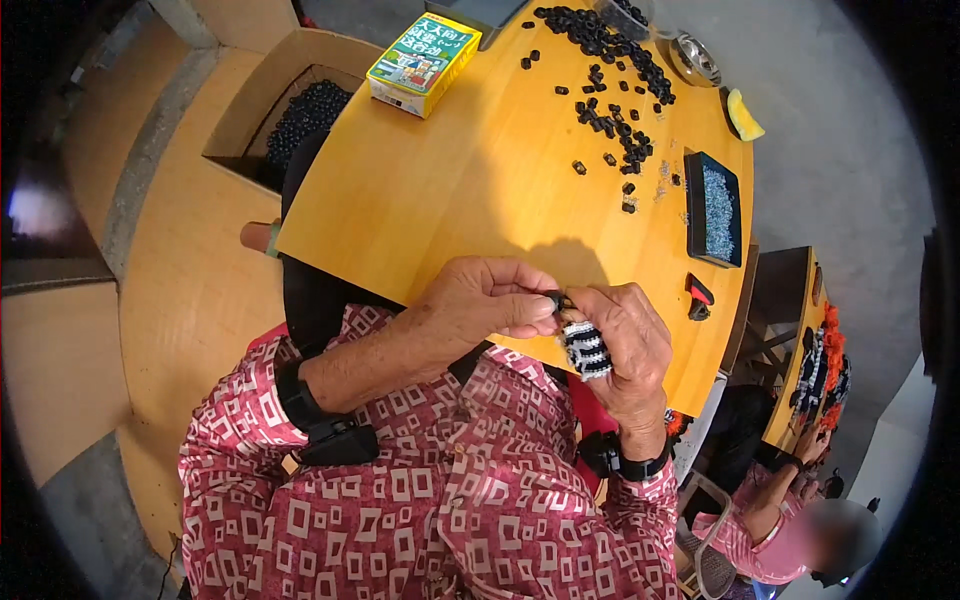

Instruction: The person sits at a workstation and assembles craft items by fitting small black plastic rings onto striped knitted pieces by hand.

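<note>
Just above the table's near edge, my left hand (pixel 490 300) and my right hand (pixel 632 345) meet, fingertips nearly touching. Both pinch one small black part (pixel 557 299), mostly covered by the fingers. A black-and-white striped knitted piece (pixel 585 350) sits at the curled fingers of my right hand; whether it is worn on a finger or held in the palm I cannot tell. Several loose small black parts (pixel 632 150) like it lie scattered on the far right of the table. A black tray (pixel 690 205) at the right contains many tiny, pale blue-grey pieces.
A yellow-and-green box (pixel 425 65) stands at the table's far left. A metal bowl (pixel 693 60), a yellow wedge-shaped thing (pixel 744 115) and a red-and-black tool (pixel 699 296) line the right edge. A carton (pixel 245 125) of dark parts is at left. Another person (pixel 765 520) sits lower right.
</note>
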### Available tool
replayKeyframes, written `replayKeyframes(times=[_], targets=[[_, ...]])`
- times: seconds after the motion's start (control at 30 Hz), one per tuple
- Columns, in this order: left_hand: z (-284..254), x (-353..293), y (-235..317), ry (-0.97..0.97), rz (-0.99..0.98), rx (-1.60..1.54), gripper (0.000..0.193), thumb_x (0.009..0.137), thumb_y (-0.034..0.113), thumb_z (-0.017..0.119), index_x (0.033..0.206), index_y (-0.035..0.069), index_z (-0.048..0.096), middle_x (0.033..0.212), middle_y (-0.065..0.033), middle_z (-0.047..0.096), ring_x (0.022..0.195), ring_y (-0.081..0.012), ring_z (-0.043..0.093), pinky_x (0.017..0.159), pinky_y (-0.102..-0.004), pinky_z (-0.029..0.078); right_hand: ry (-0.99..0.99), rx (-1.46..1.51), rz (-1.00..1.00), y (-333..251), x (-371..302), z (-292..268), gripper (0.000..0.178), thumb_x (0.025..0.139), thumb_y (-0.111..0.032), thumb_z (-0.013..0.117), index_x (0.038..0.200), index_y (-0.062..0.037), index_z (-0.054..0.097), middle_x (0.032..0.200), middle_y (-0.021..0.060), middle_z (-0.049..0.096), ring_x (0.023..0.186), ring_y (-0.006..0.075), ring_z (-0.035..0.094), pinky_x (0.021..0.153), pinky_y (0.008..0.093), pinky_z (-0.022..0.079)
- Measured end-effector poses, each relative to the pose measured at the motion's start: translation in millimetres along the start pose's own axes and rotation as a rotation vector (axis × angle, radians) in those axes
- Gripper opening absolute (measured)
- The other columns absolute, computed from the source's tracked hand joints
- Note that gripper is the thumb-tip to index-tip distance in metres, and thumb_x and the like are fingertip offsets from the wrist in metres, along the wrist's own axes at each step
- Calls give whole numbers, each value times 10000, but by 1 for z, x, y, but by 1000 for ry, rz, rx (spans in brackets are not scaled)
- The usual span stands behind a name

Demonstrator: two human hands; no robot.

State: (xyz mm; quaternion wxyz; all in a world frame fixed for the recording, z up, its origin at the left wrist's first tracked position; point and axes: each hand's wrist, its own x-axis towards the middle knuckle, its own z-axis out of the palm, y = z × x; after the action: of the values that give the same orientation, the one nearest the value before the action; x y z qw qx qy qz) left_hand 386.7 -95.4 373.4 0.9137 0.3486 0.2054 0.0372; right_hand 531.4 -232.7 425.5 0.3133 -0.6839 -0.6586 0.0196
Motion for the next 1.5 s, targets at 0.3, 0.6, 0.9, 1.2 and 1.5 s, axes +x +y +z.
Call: replayKeyframes(times=[0.3, 0.6, 0.9, 1.2, 1.5], targets=[[1, -1, 2, -35, 24, -26, 264, 904, 111, 690, 1123, -21, 626, 992, -90, 694, 909, -142, 684, 805, -224, 548, -15, 39, 9, 1, 4, -4, 408, 628, 10, 735, 1028, 18, 658, 862, 133, 628, 745, 295, 606, 659, 359, 496], [-1, 1, 0, -26, 10, 1, 264, 907, 106, 684, 1126, -28, 624, 1005, -98, 691, 917, -143, 685, 821, -224, 549, -13, 60, 40, -1, 3, -5, 397, 645, -6, 739, 1033, 12, 660, 855, 131, 629, 748, 292, 614, 658, 354, 498], [-4, 0, -4, -25, 30, -6, 290, 901, 112, 697, 1138, -32, 614, 1005, -102, 690, 918, -148, 685, 817, -234, 554, -53, 18, -17, 2, 2, -1, 409, 649, -8, 738, 1047, 35, 650, 864, 139, 626, 751, 299, 610, 668, 365, 499], [-3, 1, -2, 15, 21, 35, 276, 900, 102, 694, 1134, -27, 626, 997, -88, 686, 876, -136, 681, 791, -241, 570, -5, 16, -26, 0, -1, 7, 447, 636, -23, 744, 1065, 66, 657, 879, 153, 641, 765, 292, 620, 677, 357, 503], [-2, 1, -2, 41, -17, -28, 274, 908, 114, 685, 1136, -29, 631, 1000, -82, 678, 894, -126, 673, 796, -221, 571, 213, -28, 26, -7, -15, 34, 418, 716, 25, 768, 1119, 65, 663, 921, 174, 661, 780, 283, 626, 689, 357, 507]])
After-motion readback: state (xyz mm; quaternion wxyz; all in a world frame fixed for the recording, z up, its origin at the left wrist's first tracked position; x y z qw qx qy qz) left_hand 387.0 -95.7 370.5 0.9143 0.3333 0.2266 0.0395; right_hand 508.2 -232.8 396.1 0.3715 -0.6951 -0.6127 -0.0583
